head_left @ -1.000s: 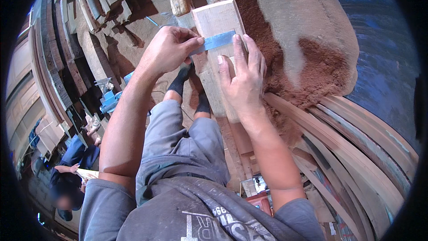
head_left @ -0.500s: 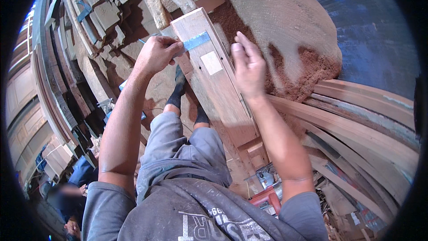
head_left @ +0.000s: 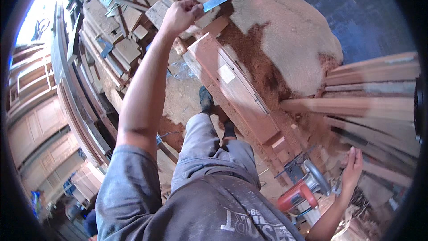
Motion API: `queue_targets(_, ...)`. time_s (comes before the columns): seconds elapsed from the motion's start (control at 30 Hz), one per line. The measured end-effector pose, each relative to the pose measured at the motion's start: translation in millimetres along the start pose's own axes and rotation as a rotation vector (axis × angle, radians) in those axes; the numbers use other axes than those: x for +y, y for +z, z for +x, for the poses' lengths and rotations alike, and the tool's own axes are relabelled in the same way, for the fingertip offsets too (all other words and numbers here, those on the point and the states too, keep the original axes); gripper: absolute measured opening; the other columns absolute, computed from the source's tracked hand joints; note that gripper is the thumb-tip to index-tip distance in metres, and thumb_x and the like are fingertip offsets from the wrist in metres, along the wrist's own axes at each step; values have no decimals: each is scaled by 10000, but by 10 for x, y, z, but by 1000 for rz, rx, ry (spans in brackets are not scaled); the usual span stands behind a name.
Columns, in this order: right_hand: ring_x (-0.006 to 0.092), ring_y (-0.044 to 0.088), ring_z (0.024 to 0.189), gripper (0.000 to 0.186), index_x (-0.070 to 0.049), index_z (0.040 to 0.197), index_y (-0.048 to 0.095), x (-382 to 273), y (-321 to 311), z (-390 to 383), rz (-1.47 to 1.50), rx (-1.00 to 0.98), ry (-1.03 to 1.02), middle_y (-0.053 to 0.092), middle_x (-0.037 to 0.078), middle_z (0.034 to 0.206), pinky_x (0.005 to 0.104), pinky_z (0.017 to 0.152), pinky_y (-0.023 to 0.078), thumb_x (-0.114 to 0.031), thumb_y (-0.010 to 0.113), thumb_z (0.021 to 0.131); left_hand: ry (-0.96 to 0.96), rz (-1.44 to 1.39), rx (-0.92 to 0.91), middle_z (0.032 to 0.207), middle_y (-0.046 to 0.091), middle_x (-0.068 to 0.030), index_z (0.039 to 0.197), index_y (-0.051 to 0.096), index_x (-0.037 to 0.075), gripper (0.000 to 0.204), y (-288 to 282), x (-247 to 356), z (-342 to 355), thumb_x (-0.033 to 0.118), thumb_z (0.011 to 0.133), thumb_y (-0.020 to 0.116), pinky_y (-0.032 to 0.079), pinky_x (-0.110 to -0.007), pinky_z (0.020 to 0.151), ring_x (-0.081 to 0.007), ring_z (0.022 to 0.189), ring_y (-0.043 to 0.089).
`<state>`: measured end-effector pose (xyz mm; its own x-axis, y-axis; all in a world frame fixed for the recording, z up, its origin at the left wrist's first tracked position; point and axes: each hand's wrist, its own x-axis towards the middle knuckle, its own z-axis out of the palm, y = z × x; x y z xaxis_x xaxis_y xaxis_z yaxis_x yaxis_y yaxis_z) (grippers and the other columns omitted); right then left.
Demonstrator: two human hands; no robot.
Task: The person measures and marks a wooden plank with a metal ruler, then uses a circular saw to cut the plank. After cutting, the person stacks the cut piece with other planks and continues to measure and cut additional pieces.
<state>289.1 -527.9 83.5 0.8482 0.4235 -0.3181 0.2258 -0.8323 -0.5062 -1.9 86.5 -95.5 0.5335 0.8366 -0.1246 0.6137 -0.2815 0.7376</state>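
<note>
My left hand (head_left: 180,16) is raised over the far wood pile, pinching one end of a short, flat blue strip (head_left: 215,3). The strip's material is not clear. Below it and to the right, a reddish-brown wooden board (head_left: 243,96) lies at a slant, with a small pale rectangle (head_left: 226,74) on its face and a long groove along its right side. My right hand (head_left: 353,165) is far out at the lower right, beside a red circular saw (head_left: 298,195). Its fingers are loosely extended, and I see nothing in them.
Stacked offcuts (head_left: 127,51) fill the far left. Long timbers (head_left: 356,105) lie at the right, near a sawdust-covered sheet (head_left: 290,40). Reddish sawdust (head_left: 272,73) is spread beside the board. Panelled doors (head_left: 42,122) stand at the left. My feet are next to the board.
My left hand has lifted the blue strip off the board, up and away. My right hand has moved from beside the board to the lower right. The view has shifted, showing the saw more fully.
</note>
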Motion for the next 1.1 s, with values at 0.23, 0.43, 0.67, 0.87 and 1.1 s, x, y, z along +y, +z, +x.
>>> queue_targets(0.23,263,652,966,322,31,1134,666,296,-159,-1348,-247,52,306,690,151,1045,391,892,504,-281,594,1108,78,168,-261,826,745,-139,1049,775,103,310,533,-733,1063,394,994,685,583,-416,711,-294,728,712)
queue_targets(0.43,308,648,1132,333,19,1230,653,693,308,-2031,-171,251,256,685,169,1179,407,1016,484,-276,538,1126,383,414,-301,1011,772,-199,1129,780,101,391,601,-1258,1546,449,988,672,587,-463,817,-368,937,759)
queue_targets(0.67,317,643,1177,327,21,1264,636,722,458,-2103,-212,282,217,664,178,1225,425,1053,473,-242,626,1070,86,401,-393,1089,784,-164,1198,780,240,434,633,-1212,1383,590,975,654,548,-528,947,-419,1080,726)
queue_targets(0.87,264,631,1045,234,16,1155,645,649,353,-2016,-260,187,172,678,130,1071,376,999,473,-114,725,978,228,502,-431,1124,776,-186,1229,774,169,492,594,-1186,1250,573,992,623,533,-543,998,-421,1134,707)
queue_targets(1.1,255,649,956,475,25,1123,667,677,180,-1807,-217,-50,205,694,115,1012,369,912,511,-224,897,791,291,611,-209,1528,569,-168,1524,563,224,623,369,-1779,1153,585,1017,579,296,-637,1195,-380,1461,469)
